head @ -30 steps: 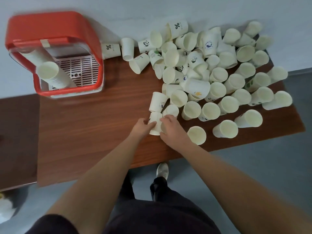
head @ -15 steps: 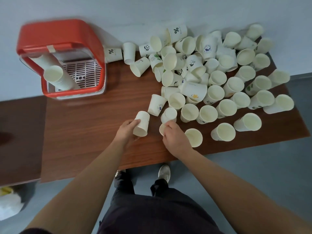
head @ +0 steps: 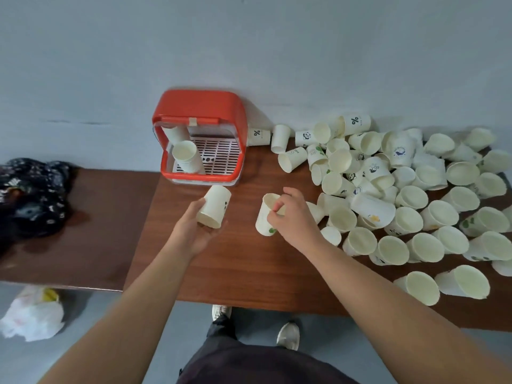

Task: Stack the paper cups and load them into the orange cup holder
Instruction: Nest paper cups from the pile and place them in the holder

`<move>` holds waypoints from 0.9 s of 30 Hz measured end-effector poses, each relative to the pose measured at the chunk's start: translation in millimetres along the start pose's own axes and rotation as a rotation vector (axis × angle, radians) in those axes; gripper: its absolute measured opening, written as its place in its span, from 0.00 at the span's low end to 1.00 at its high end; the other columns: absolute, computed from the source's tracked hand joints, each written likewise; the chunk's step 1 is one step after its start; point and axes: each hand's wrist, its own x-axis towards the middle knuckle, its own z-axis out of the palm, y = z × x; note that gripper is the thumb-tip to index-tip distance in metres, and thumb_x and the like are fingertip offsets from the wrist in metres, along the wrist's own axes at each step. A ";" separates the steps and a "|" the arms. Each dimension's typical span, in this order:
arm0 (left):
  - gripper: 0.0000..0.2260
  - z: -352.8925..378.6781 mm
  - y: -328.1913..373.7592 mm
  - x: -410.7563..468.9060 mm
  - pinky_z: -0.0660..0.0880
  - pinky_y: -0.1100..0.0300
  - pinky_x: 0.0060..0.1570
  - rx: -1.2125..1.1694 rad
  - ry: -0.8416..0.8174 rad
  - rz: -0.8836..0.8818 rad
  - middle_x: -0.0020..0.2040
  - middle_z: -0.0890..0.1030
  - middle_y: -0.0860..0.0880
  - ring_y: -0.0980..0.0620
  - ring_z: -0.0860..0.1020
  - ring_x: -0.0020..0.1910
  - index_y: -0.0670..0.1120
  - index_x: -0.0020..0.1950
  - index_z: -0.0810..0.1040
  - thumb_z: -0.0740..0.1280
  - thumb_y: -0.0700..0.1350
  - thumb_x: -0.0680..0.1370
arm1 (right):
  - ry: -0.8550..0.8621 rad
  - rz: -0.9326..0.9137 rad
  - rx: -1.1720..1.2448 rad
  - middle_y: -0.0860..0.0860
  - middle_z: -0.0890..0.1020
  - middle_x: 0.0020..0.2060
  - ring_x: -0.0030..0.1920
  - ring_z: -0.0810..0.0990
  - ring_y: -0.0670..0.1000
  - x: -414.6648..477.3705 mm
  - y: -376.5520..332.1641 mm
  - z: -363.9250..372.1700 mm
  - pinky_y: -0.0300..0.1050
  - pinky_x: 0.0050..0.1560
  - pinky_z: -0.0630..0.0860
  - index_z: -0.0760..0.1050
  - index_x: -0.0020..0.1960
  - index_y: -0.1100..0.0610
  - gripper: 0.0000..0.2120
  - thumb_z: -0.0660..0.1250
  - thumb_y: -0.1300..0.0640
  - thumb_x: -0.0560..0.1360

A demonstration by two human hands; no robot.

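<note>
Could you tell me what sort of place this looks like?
Probably a plain indoor workroom or office corner: a wooden table pushed against a bare grey wall, a grey floor, and only loose paper cups and an orange cup holder laid out.

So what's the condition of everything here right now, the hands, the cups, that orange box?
Left hand: gripping one white paper cup, tilted, raised off the table.
Right hand: pinching the rim of another white paper cup with a green mark.
Orange plastic cup holder: open, a stack of cups leaning inside.
Loose pile of white paper cups: unstacked, most lying on their sides.
Brown wooden table: bare in front of the holder.
</note>
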 end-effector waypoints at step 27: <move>0.35 -26.2 188.5 143.5 0.67 0.51 0.68 1.416 -0.036 0.846 0.70 0.69 0.49 0.46 0.67 0.70 0.51 0.77 0.67 0.77 0.50 0.72 | 0.137 0.176 0.127 0.46 0.77 0.53 0.53 0.77 0.45 140.9 -120.2 79.5 0.33 0.38 0.69 0.73 0.52 0.49 0.10 0.72 0.53 0.75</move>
